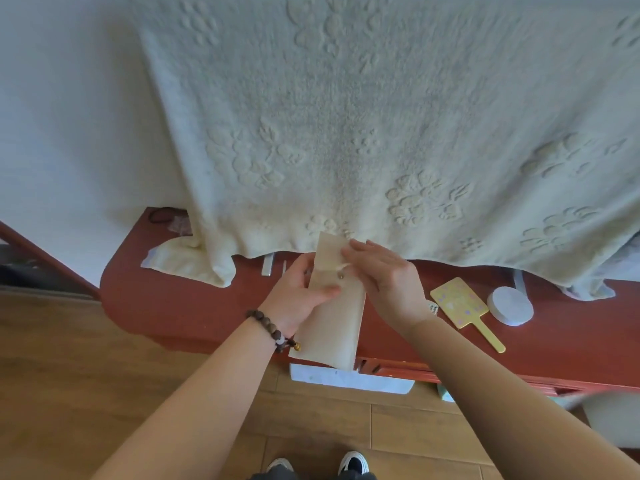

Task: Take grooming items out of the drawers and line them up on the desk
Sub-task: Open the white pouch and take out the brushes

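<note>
A long beige pouch (332, 323) with a small snap button is held above the front edge of the red desk (194, 306). My left hand (298, 296), with a bead bracelet on the wrist, grips the pouch's left side with the thumb across its face. My right hand (384, 275) pinches the pouch's upper flap at the top right. On the desk to the right lie a yellow hand mirror (460, 301) with a long handle and a round white container (510, 305). A small comb (433, 308) peeks out beside my right wrist.
A cream embossed towel (346, 133) hangs over the back of the desk and drapes onto its surface. A white open drawer (349, 379) juts out below the desk front. Small pale items (268, 265) lie near the towel's edge. Wooden floor and my shoes are below.
</note>
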Available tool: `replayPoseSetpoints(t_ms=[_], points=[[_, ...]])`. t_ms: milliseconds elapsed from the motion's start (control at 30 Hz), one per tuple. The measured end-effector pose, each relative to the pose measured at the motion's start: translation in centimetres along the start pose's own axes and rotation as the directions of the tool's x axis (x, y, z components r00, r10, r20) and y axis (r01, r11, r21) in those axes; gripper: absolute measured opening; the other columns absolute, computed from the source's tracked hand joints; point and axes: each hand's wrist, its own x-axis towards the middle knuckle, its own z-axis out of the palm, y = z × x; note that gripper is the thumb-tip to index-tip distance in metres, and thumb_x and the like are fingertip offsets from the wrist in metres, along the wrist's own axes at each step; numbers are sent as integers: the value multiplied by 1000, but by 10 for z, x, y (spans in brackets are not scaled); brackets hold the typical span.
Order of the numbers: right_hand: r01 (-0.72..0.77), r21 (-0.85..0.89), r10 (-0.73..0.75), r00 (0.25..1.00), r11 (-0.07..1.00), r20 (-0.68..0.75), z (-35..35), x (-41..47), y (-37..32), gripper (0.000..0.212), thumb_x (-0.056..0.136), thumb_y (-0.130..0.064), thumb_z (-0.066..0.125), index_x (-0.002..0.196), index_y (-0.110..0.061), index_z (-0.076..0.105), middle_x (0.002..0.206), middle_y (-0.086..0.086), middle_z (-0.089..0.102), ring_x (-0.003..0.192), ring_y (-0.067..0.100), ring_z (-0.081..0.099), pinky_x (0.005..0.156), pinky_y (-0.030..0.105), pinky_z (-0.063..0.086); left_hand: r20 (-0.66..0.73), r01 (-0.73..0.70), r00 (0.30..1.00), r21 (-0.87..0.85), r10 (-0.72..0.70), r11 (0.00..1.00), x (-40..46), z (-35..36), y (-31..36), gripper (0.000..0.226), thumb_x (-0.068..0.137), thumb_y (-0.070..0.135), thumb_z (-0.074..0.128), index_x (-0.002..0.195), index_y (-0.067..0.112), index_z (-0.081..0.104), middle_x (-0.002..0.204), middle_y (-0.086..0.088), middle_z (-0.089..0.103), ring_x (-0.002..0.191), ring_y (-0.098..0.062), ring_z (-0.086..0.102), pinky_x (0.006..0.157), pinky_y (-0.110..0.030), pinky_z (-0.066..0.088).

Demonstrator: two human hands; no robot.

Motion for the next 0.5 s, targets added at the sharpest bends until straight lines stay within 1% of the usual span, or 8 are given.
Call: replayPoseSetpoints(t_ms=[67, 133, 167, 233, 300, 367, 433, 500], points=[[-192, 87, 196, 980, 977, -30, -6, 7, -11, 28, 90, -23, 51, 96, -8, 73, 87, 9, 74, 83, 18, 68, 77, 22, 50, -10, -8, 1000, 52, 9, 999, 0, -2, -3, 62, 64, 18, 78, 120, 25, 53, 114, -9, 67, 101, -28, 67, 89, -55, 52], [-409, 217, 420, 907, 886, -7, -12, 18, -18, 21, 92, -23, 54, 87, -11, 71, 66, 1, 65, 57, 7, 53, 55, 20, 40, 0, -14, 1000, 65, 14, 998, -1, -5, -5, 58, 65, 17, 77, 118, 27, 54, 113, -7, 68, 100, -26, 67, 89, -55, 52], [-502, 282, 523, 852, 818, 1, -13, 24, -18, 19, 93, -22, 55, 83, -13, 68, 60, -3, 58, 53, 6, 46, 51, 19, 34, 10, -12, 1000, 81, 11, 997, -3, -6, -7, 57, 66, 16, 76, 117, 29, 54, 113, -5, 68, 101, -24, 67, 89, -55, 52], [-619, 316, 657, 754, 719, -20, -15, 37, -10, 19, 94, -24, 56, 76, -18, 63, 56, -7, 49, 51, 6, 40, 50, 18, 30, 44, -8, 999, 115, 3, 993, -7, -8, -10, 56, 68, 16, 75, 118, 32, 54, 112, -2, 69, 101, -23, 67, 90, -54, 53], [-694, 254, 717, 698, 674, 5, -16, 49, 2, 21, 93, -27, 57, 74, -19, 62, 56, -8, 48, 53, 7, 41, 49, 15, 32, 77, -1, 997, 135, -9, 991, -12, -10, -11, 57, 70, 15, 75, 120, 32, 53, 112, -2, 69, 101, -23, 68, 90, -53, 53], [-753, 161, 748, 656, 638, 106, -14, 56, 12, 21, 91, -29, 58, 77, -16, 67, 62, -6, 55, 59, 8, 47, 48, 12, 33, 117, 5, 993, 122, -20, 993, -17, -12, -12, 60, 70, 14, 76, 123, 27, 51, 113, -6, 69, 102, -27, 67, 90, -53, 52], [-785, 89, 749, 614, 614, 247, -9, 56, 20, 23, 90, -32, 60, 87, -12, 73, 75, 1, 66, 67, 14, 55, 54, 18, 39, 149, 9, 989, 102, -24, 995, -20, -14, -11, 65, 68, 15, 78, 125, 24, 50, 115, -8, 68, 104, -29, 66, 90, -53, 52], [-804, 69, 750, 578, 590, 321, -4, 53, 23, 24, 89, -33, 62, 94, -13, 75, 86, 5, 72, 74, 16, 60, 61, 25, 45, 147, 4, 989, 107, -20, 994, -21, -17, -10, 64, 68, 14, 78, 125, 23, 50, 114, -7, 69, 103, -28, 66, 90, -52, 53]])
